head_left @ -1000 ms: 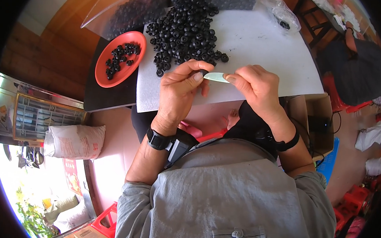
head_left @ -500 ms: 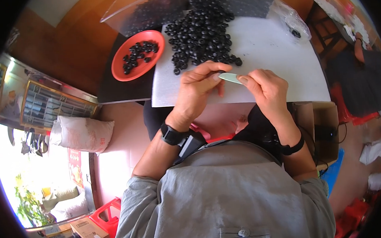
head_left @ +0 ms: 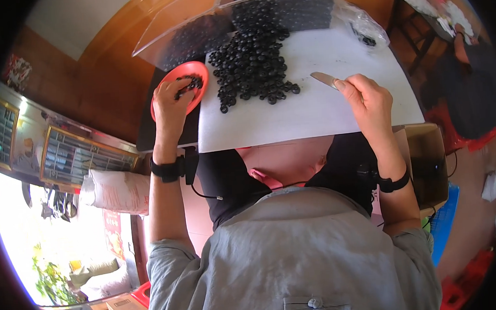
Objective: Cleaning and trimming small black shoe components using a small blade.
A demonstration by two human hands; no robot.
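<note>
My right hand (head_left: pixel 367 99) grips a small knife (head_left: pixel 323 79), its short blade pointing left over the white board (head_left: pixel 343 54). Over the red bowl (head_left: pixel 203 71) at the left is my left hand (head_left: pixel 171 109), its thumb and fingers apart above the small black ring-like pieces (head_left: pixel 197 82) inside. Between thumb and fingers I see nothing held, though the fingertips are partly hidden. A big heap of glossy black pieces (head_left: pixel 254 65), some showing a hole, spreads across the left part of the board.
Behind the heap, a clear plastic bin (head_left: pixel 191 40) holds more black pieces. A clear plastic bag (head_left: pixel 359 23) lies at the board's far right. An open cardboard box (head_left: pixel 425 162) stands below the right edge. A co-worker's arm (head_left: pixel 461 48) shows at far right.
My hands have drawn apart. The left moved from in front of the heap to the red bowl; the right shifted slightly right with the knife. The whole view has also tilted somewhat.
</note>
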